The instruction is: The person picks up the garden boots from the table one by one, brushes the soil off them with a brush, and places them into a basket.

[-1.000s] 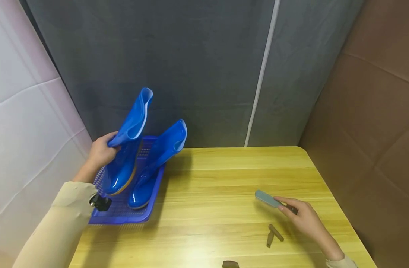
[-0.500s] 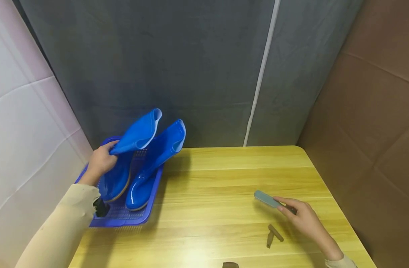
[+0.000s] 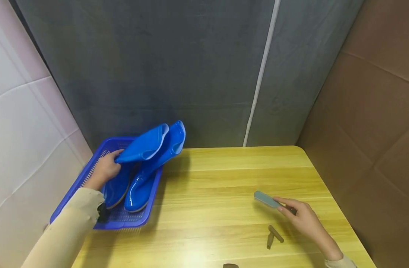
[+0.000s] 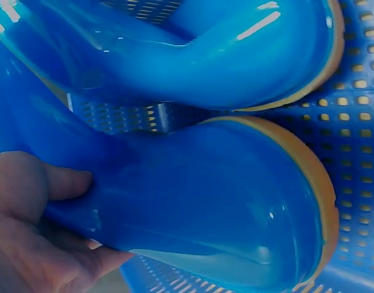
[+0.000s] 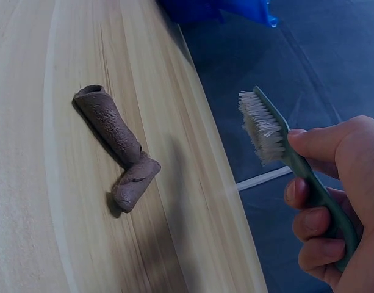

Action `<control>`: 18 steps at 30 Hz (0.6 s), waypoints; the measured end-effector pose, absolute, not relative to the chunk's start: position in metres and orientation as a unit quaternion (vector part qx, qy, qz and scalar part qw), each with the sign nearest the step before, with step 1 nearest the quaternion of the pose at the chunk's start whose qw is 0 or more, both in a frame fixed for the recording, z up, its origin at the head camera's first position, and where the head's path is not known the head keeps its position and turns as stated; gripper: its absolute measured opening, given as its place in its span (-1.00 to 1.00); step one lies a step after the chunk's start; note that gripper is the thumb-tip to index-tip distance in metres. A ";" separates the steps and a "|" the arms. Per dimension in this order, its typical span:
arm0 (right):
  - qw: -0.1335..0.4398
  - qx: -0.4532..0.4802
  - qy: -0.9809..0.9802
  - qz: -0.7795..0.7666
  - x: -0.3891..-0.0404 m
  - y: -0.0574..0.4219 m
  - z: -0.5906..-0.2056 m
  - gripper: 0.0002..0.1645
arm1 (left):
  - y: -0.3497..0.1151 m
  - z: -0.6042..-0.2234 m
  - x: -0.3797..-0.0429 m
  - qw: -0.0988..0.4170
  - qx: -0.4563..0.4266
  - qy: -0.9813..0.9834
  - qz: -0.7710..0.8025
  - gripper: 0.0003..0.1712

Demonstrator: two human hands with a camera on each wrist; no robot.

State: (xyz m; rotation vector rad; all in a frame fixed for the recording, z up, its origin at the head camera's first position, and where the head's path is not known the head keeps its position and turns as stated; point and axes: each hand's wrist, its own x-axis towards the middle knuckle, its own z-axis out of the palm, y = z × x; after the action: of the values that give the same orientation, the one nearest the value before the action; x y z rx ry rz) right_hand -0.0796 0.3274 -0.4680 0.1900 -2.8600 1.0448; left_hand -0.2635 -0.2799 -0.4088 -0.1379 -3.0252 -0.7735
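My left hand [image 3: 106,169] grips the shaft of a blue rain boot [image 3: 142,143], thumb on one side and fingers on the other. In the left wrist view this boot [image 4: 217,195] has its tan-edged toe low in the basket. A second blue boot [image 3: 139,190] leans beside it, shaft tilted to the right. Both are in a blue-purple plastic basket [image 3: 124,224] with perforated sides. My right hand [image 3: 305,217] holds a grey-green scrubbing brush [image 3: 266,199] by its handle above the table; its white bristles [image 5: 263,131] show in the right wrist view.
Two brown rolled pieces [image 3: 275,233] lie touching on the wooden table [image 3: 204,208] below the right hand. Another brown lump [image 3: 230,265] sits at the bottom edge of the head view. A dark curtain [image 3: 191,74] hangs behind, with cloth walls at both sides.
The left hand has lowered the gripped boot into the basket, its shaft tipping down and right toward the other boot. The right hand and brush have stayed nearly still.
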 end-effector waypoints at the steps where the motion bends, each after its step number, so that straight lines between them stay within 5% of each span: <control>1: 0.044 0.062 -0.936 0.343 -0.079 0.328 -0.468 -0.60 | -0.280 -0.411 -0.263 0.006 -0.046 -0.969 -0.245 -0.30; 12: 0.043 0.065 -0.938 0.338 -0.076 0.329 -0.470 -0.60 | -0.268 -0.415 -0.261 -0.072 -0.055 -0.973 -0.210 -0.28; 18: 0.040 0.065 -0.937 0.342 -0.078 0.327 -0.471 -0.59 | -0.255 -0.407 -0.259 -0.136 -0.072 -0.967 -0.202 -0.09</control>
State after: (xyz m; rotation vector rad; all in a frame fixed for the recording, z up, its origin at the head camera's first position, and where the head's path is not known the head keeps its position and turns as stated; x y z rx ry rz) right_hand -0.0782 0.3270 -0.4709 0.1977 -2.8707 1.0473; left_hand -0.2589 -0.2547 -0.4070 -0.2484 -3.3338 -0.6976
